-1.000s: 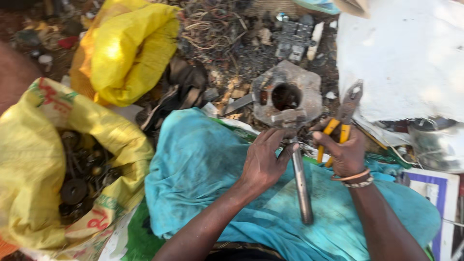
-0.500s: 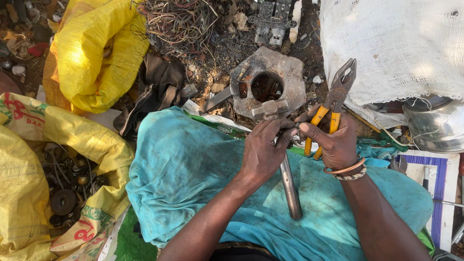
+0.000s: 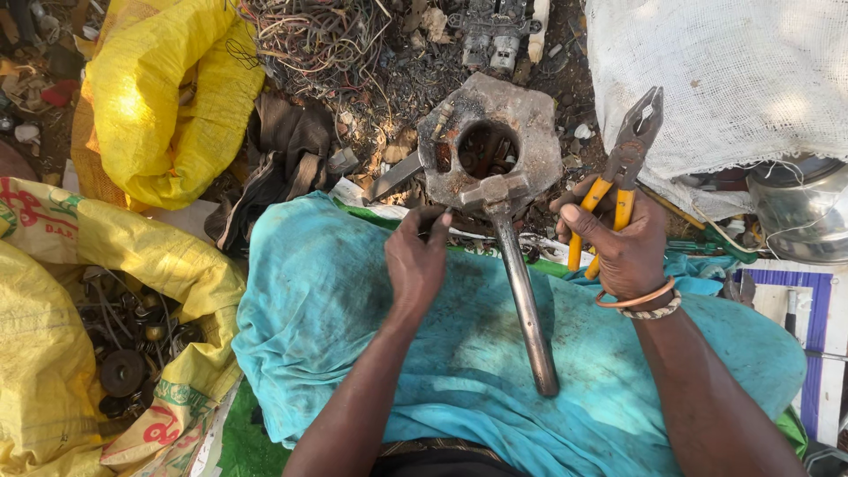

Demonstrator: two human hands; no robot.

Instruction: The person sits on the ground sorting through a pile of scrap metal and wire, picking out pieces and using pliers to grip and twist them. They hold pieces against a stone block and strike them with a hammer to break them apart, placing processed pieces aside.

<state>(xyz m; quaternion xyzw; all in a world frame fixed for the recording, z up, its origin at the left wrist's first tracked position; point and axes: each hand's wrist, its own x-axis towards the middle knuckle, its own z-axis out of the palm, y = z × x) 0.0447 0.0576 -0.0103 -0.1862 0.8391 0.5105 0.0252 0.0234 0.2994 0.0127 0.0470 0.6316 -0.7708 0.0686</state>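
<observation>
My left hand (image 3: 417, 261) rests on the turquoise cloth (image 3: 336, 318) over my lap, its fingers pinching something small and dark at the base of a rusty metal block (image 3: 521, 124) with a round hole. A hammer (image 3: 521, 291) lies with its head against that block and its long steel handle pointing toward me. My right hand (image 3: 623, 243) grips the yellow handles of a pair of pliers (image 3: 618, 172), whose jaws point up and away, slightly apart.
A yellow sack (image 3: 159, 106) lies at upper left. Another yellow sack (image 3: 53, 353) at left holds several dark metal parts (image 3: 124, 353). A tangle of wires (image 3: 327, 35) and scrap covers the ground ahead. A white woven sack (image 3: 724, 79) and a metal bowl (image 3: 799, 212) sit at right.
My left hand has let go of the hammer's neck and shifted left to the block's lower edge. The view has tilted, so everything sits lower in the frame.
</observation>
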